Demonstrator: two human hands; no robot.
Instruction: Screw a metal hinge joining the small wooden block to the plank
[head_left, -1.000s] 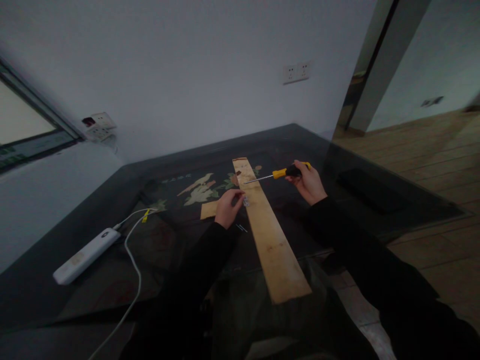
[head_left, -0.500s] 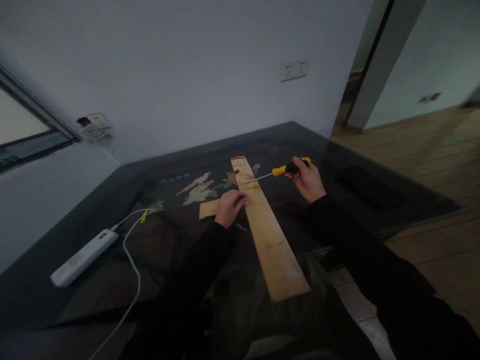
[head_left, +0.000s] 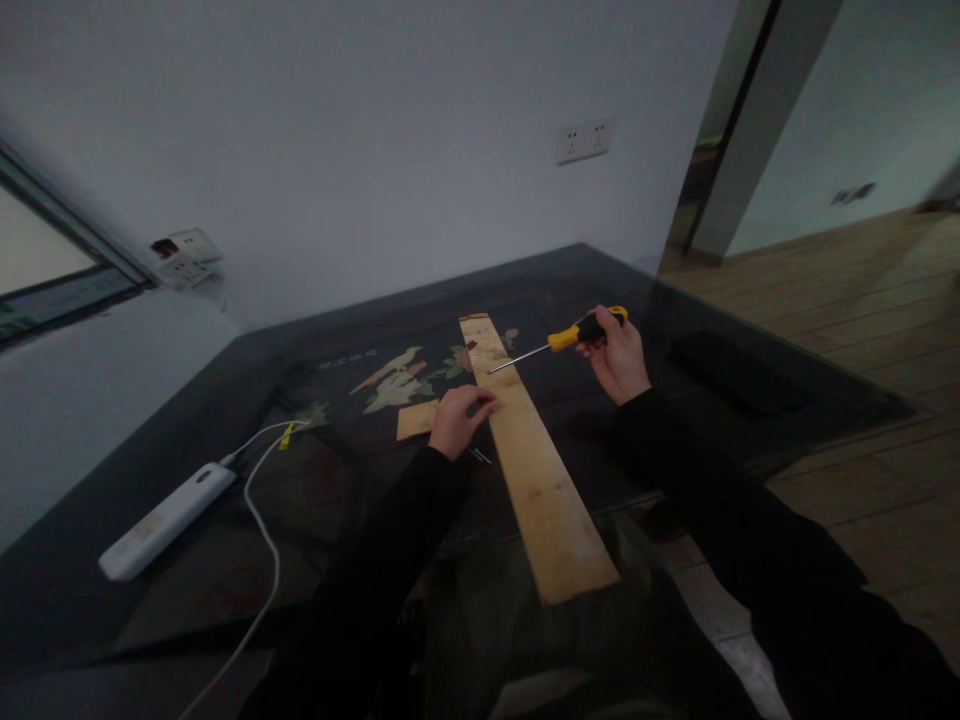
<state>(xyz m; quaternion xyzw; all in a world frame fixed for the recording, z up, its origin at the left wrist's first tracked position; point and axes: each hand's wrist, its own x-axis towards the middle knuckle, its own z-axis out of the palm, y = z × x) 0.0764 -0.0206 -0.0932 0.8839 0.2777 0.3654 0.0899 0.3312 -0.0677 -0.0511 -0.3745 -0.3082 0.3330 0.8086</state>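
Observation:
A long wooden board point(head_left: 545, 472) lies across the table, its near end reaching past the table's front edge. In my right hand point(head_left: 619, 355) is a screwdriver point(head_left: 568, 338) with a yellow and black handle, fingers closed round the handle. Its shaft slants down to the left, and the tip is over the far part of the board; whether it touches, I cannot tell. My left hand point(head_left: 459, 418) rests at the board's left edge, thumb and fingertips pinched together. What they hold, if anything, is too small to make out. Thin metal pins, perhaps screws or nails point(head_left: 481, 456), lie beside this hand.
A short wood piece point(head_left: 415, 420) lies left of my left hand. A white power strip point(head_left: 169, 520) with a white cable point(head_left: 276, 560) is on the left of the dark table point(head_left: 360, 300). A dark flat object point(head_left: 735, 372) lies to the right. The wall rises behind.
The screwdriver and my right hand have shifted slightly, the tip moving a little nearer. A small whitish thing at my left fingertips no longer shows; the fingers look more closed.

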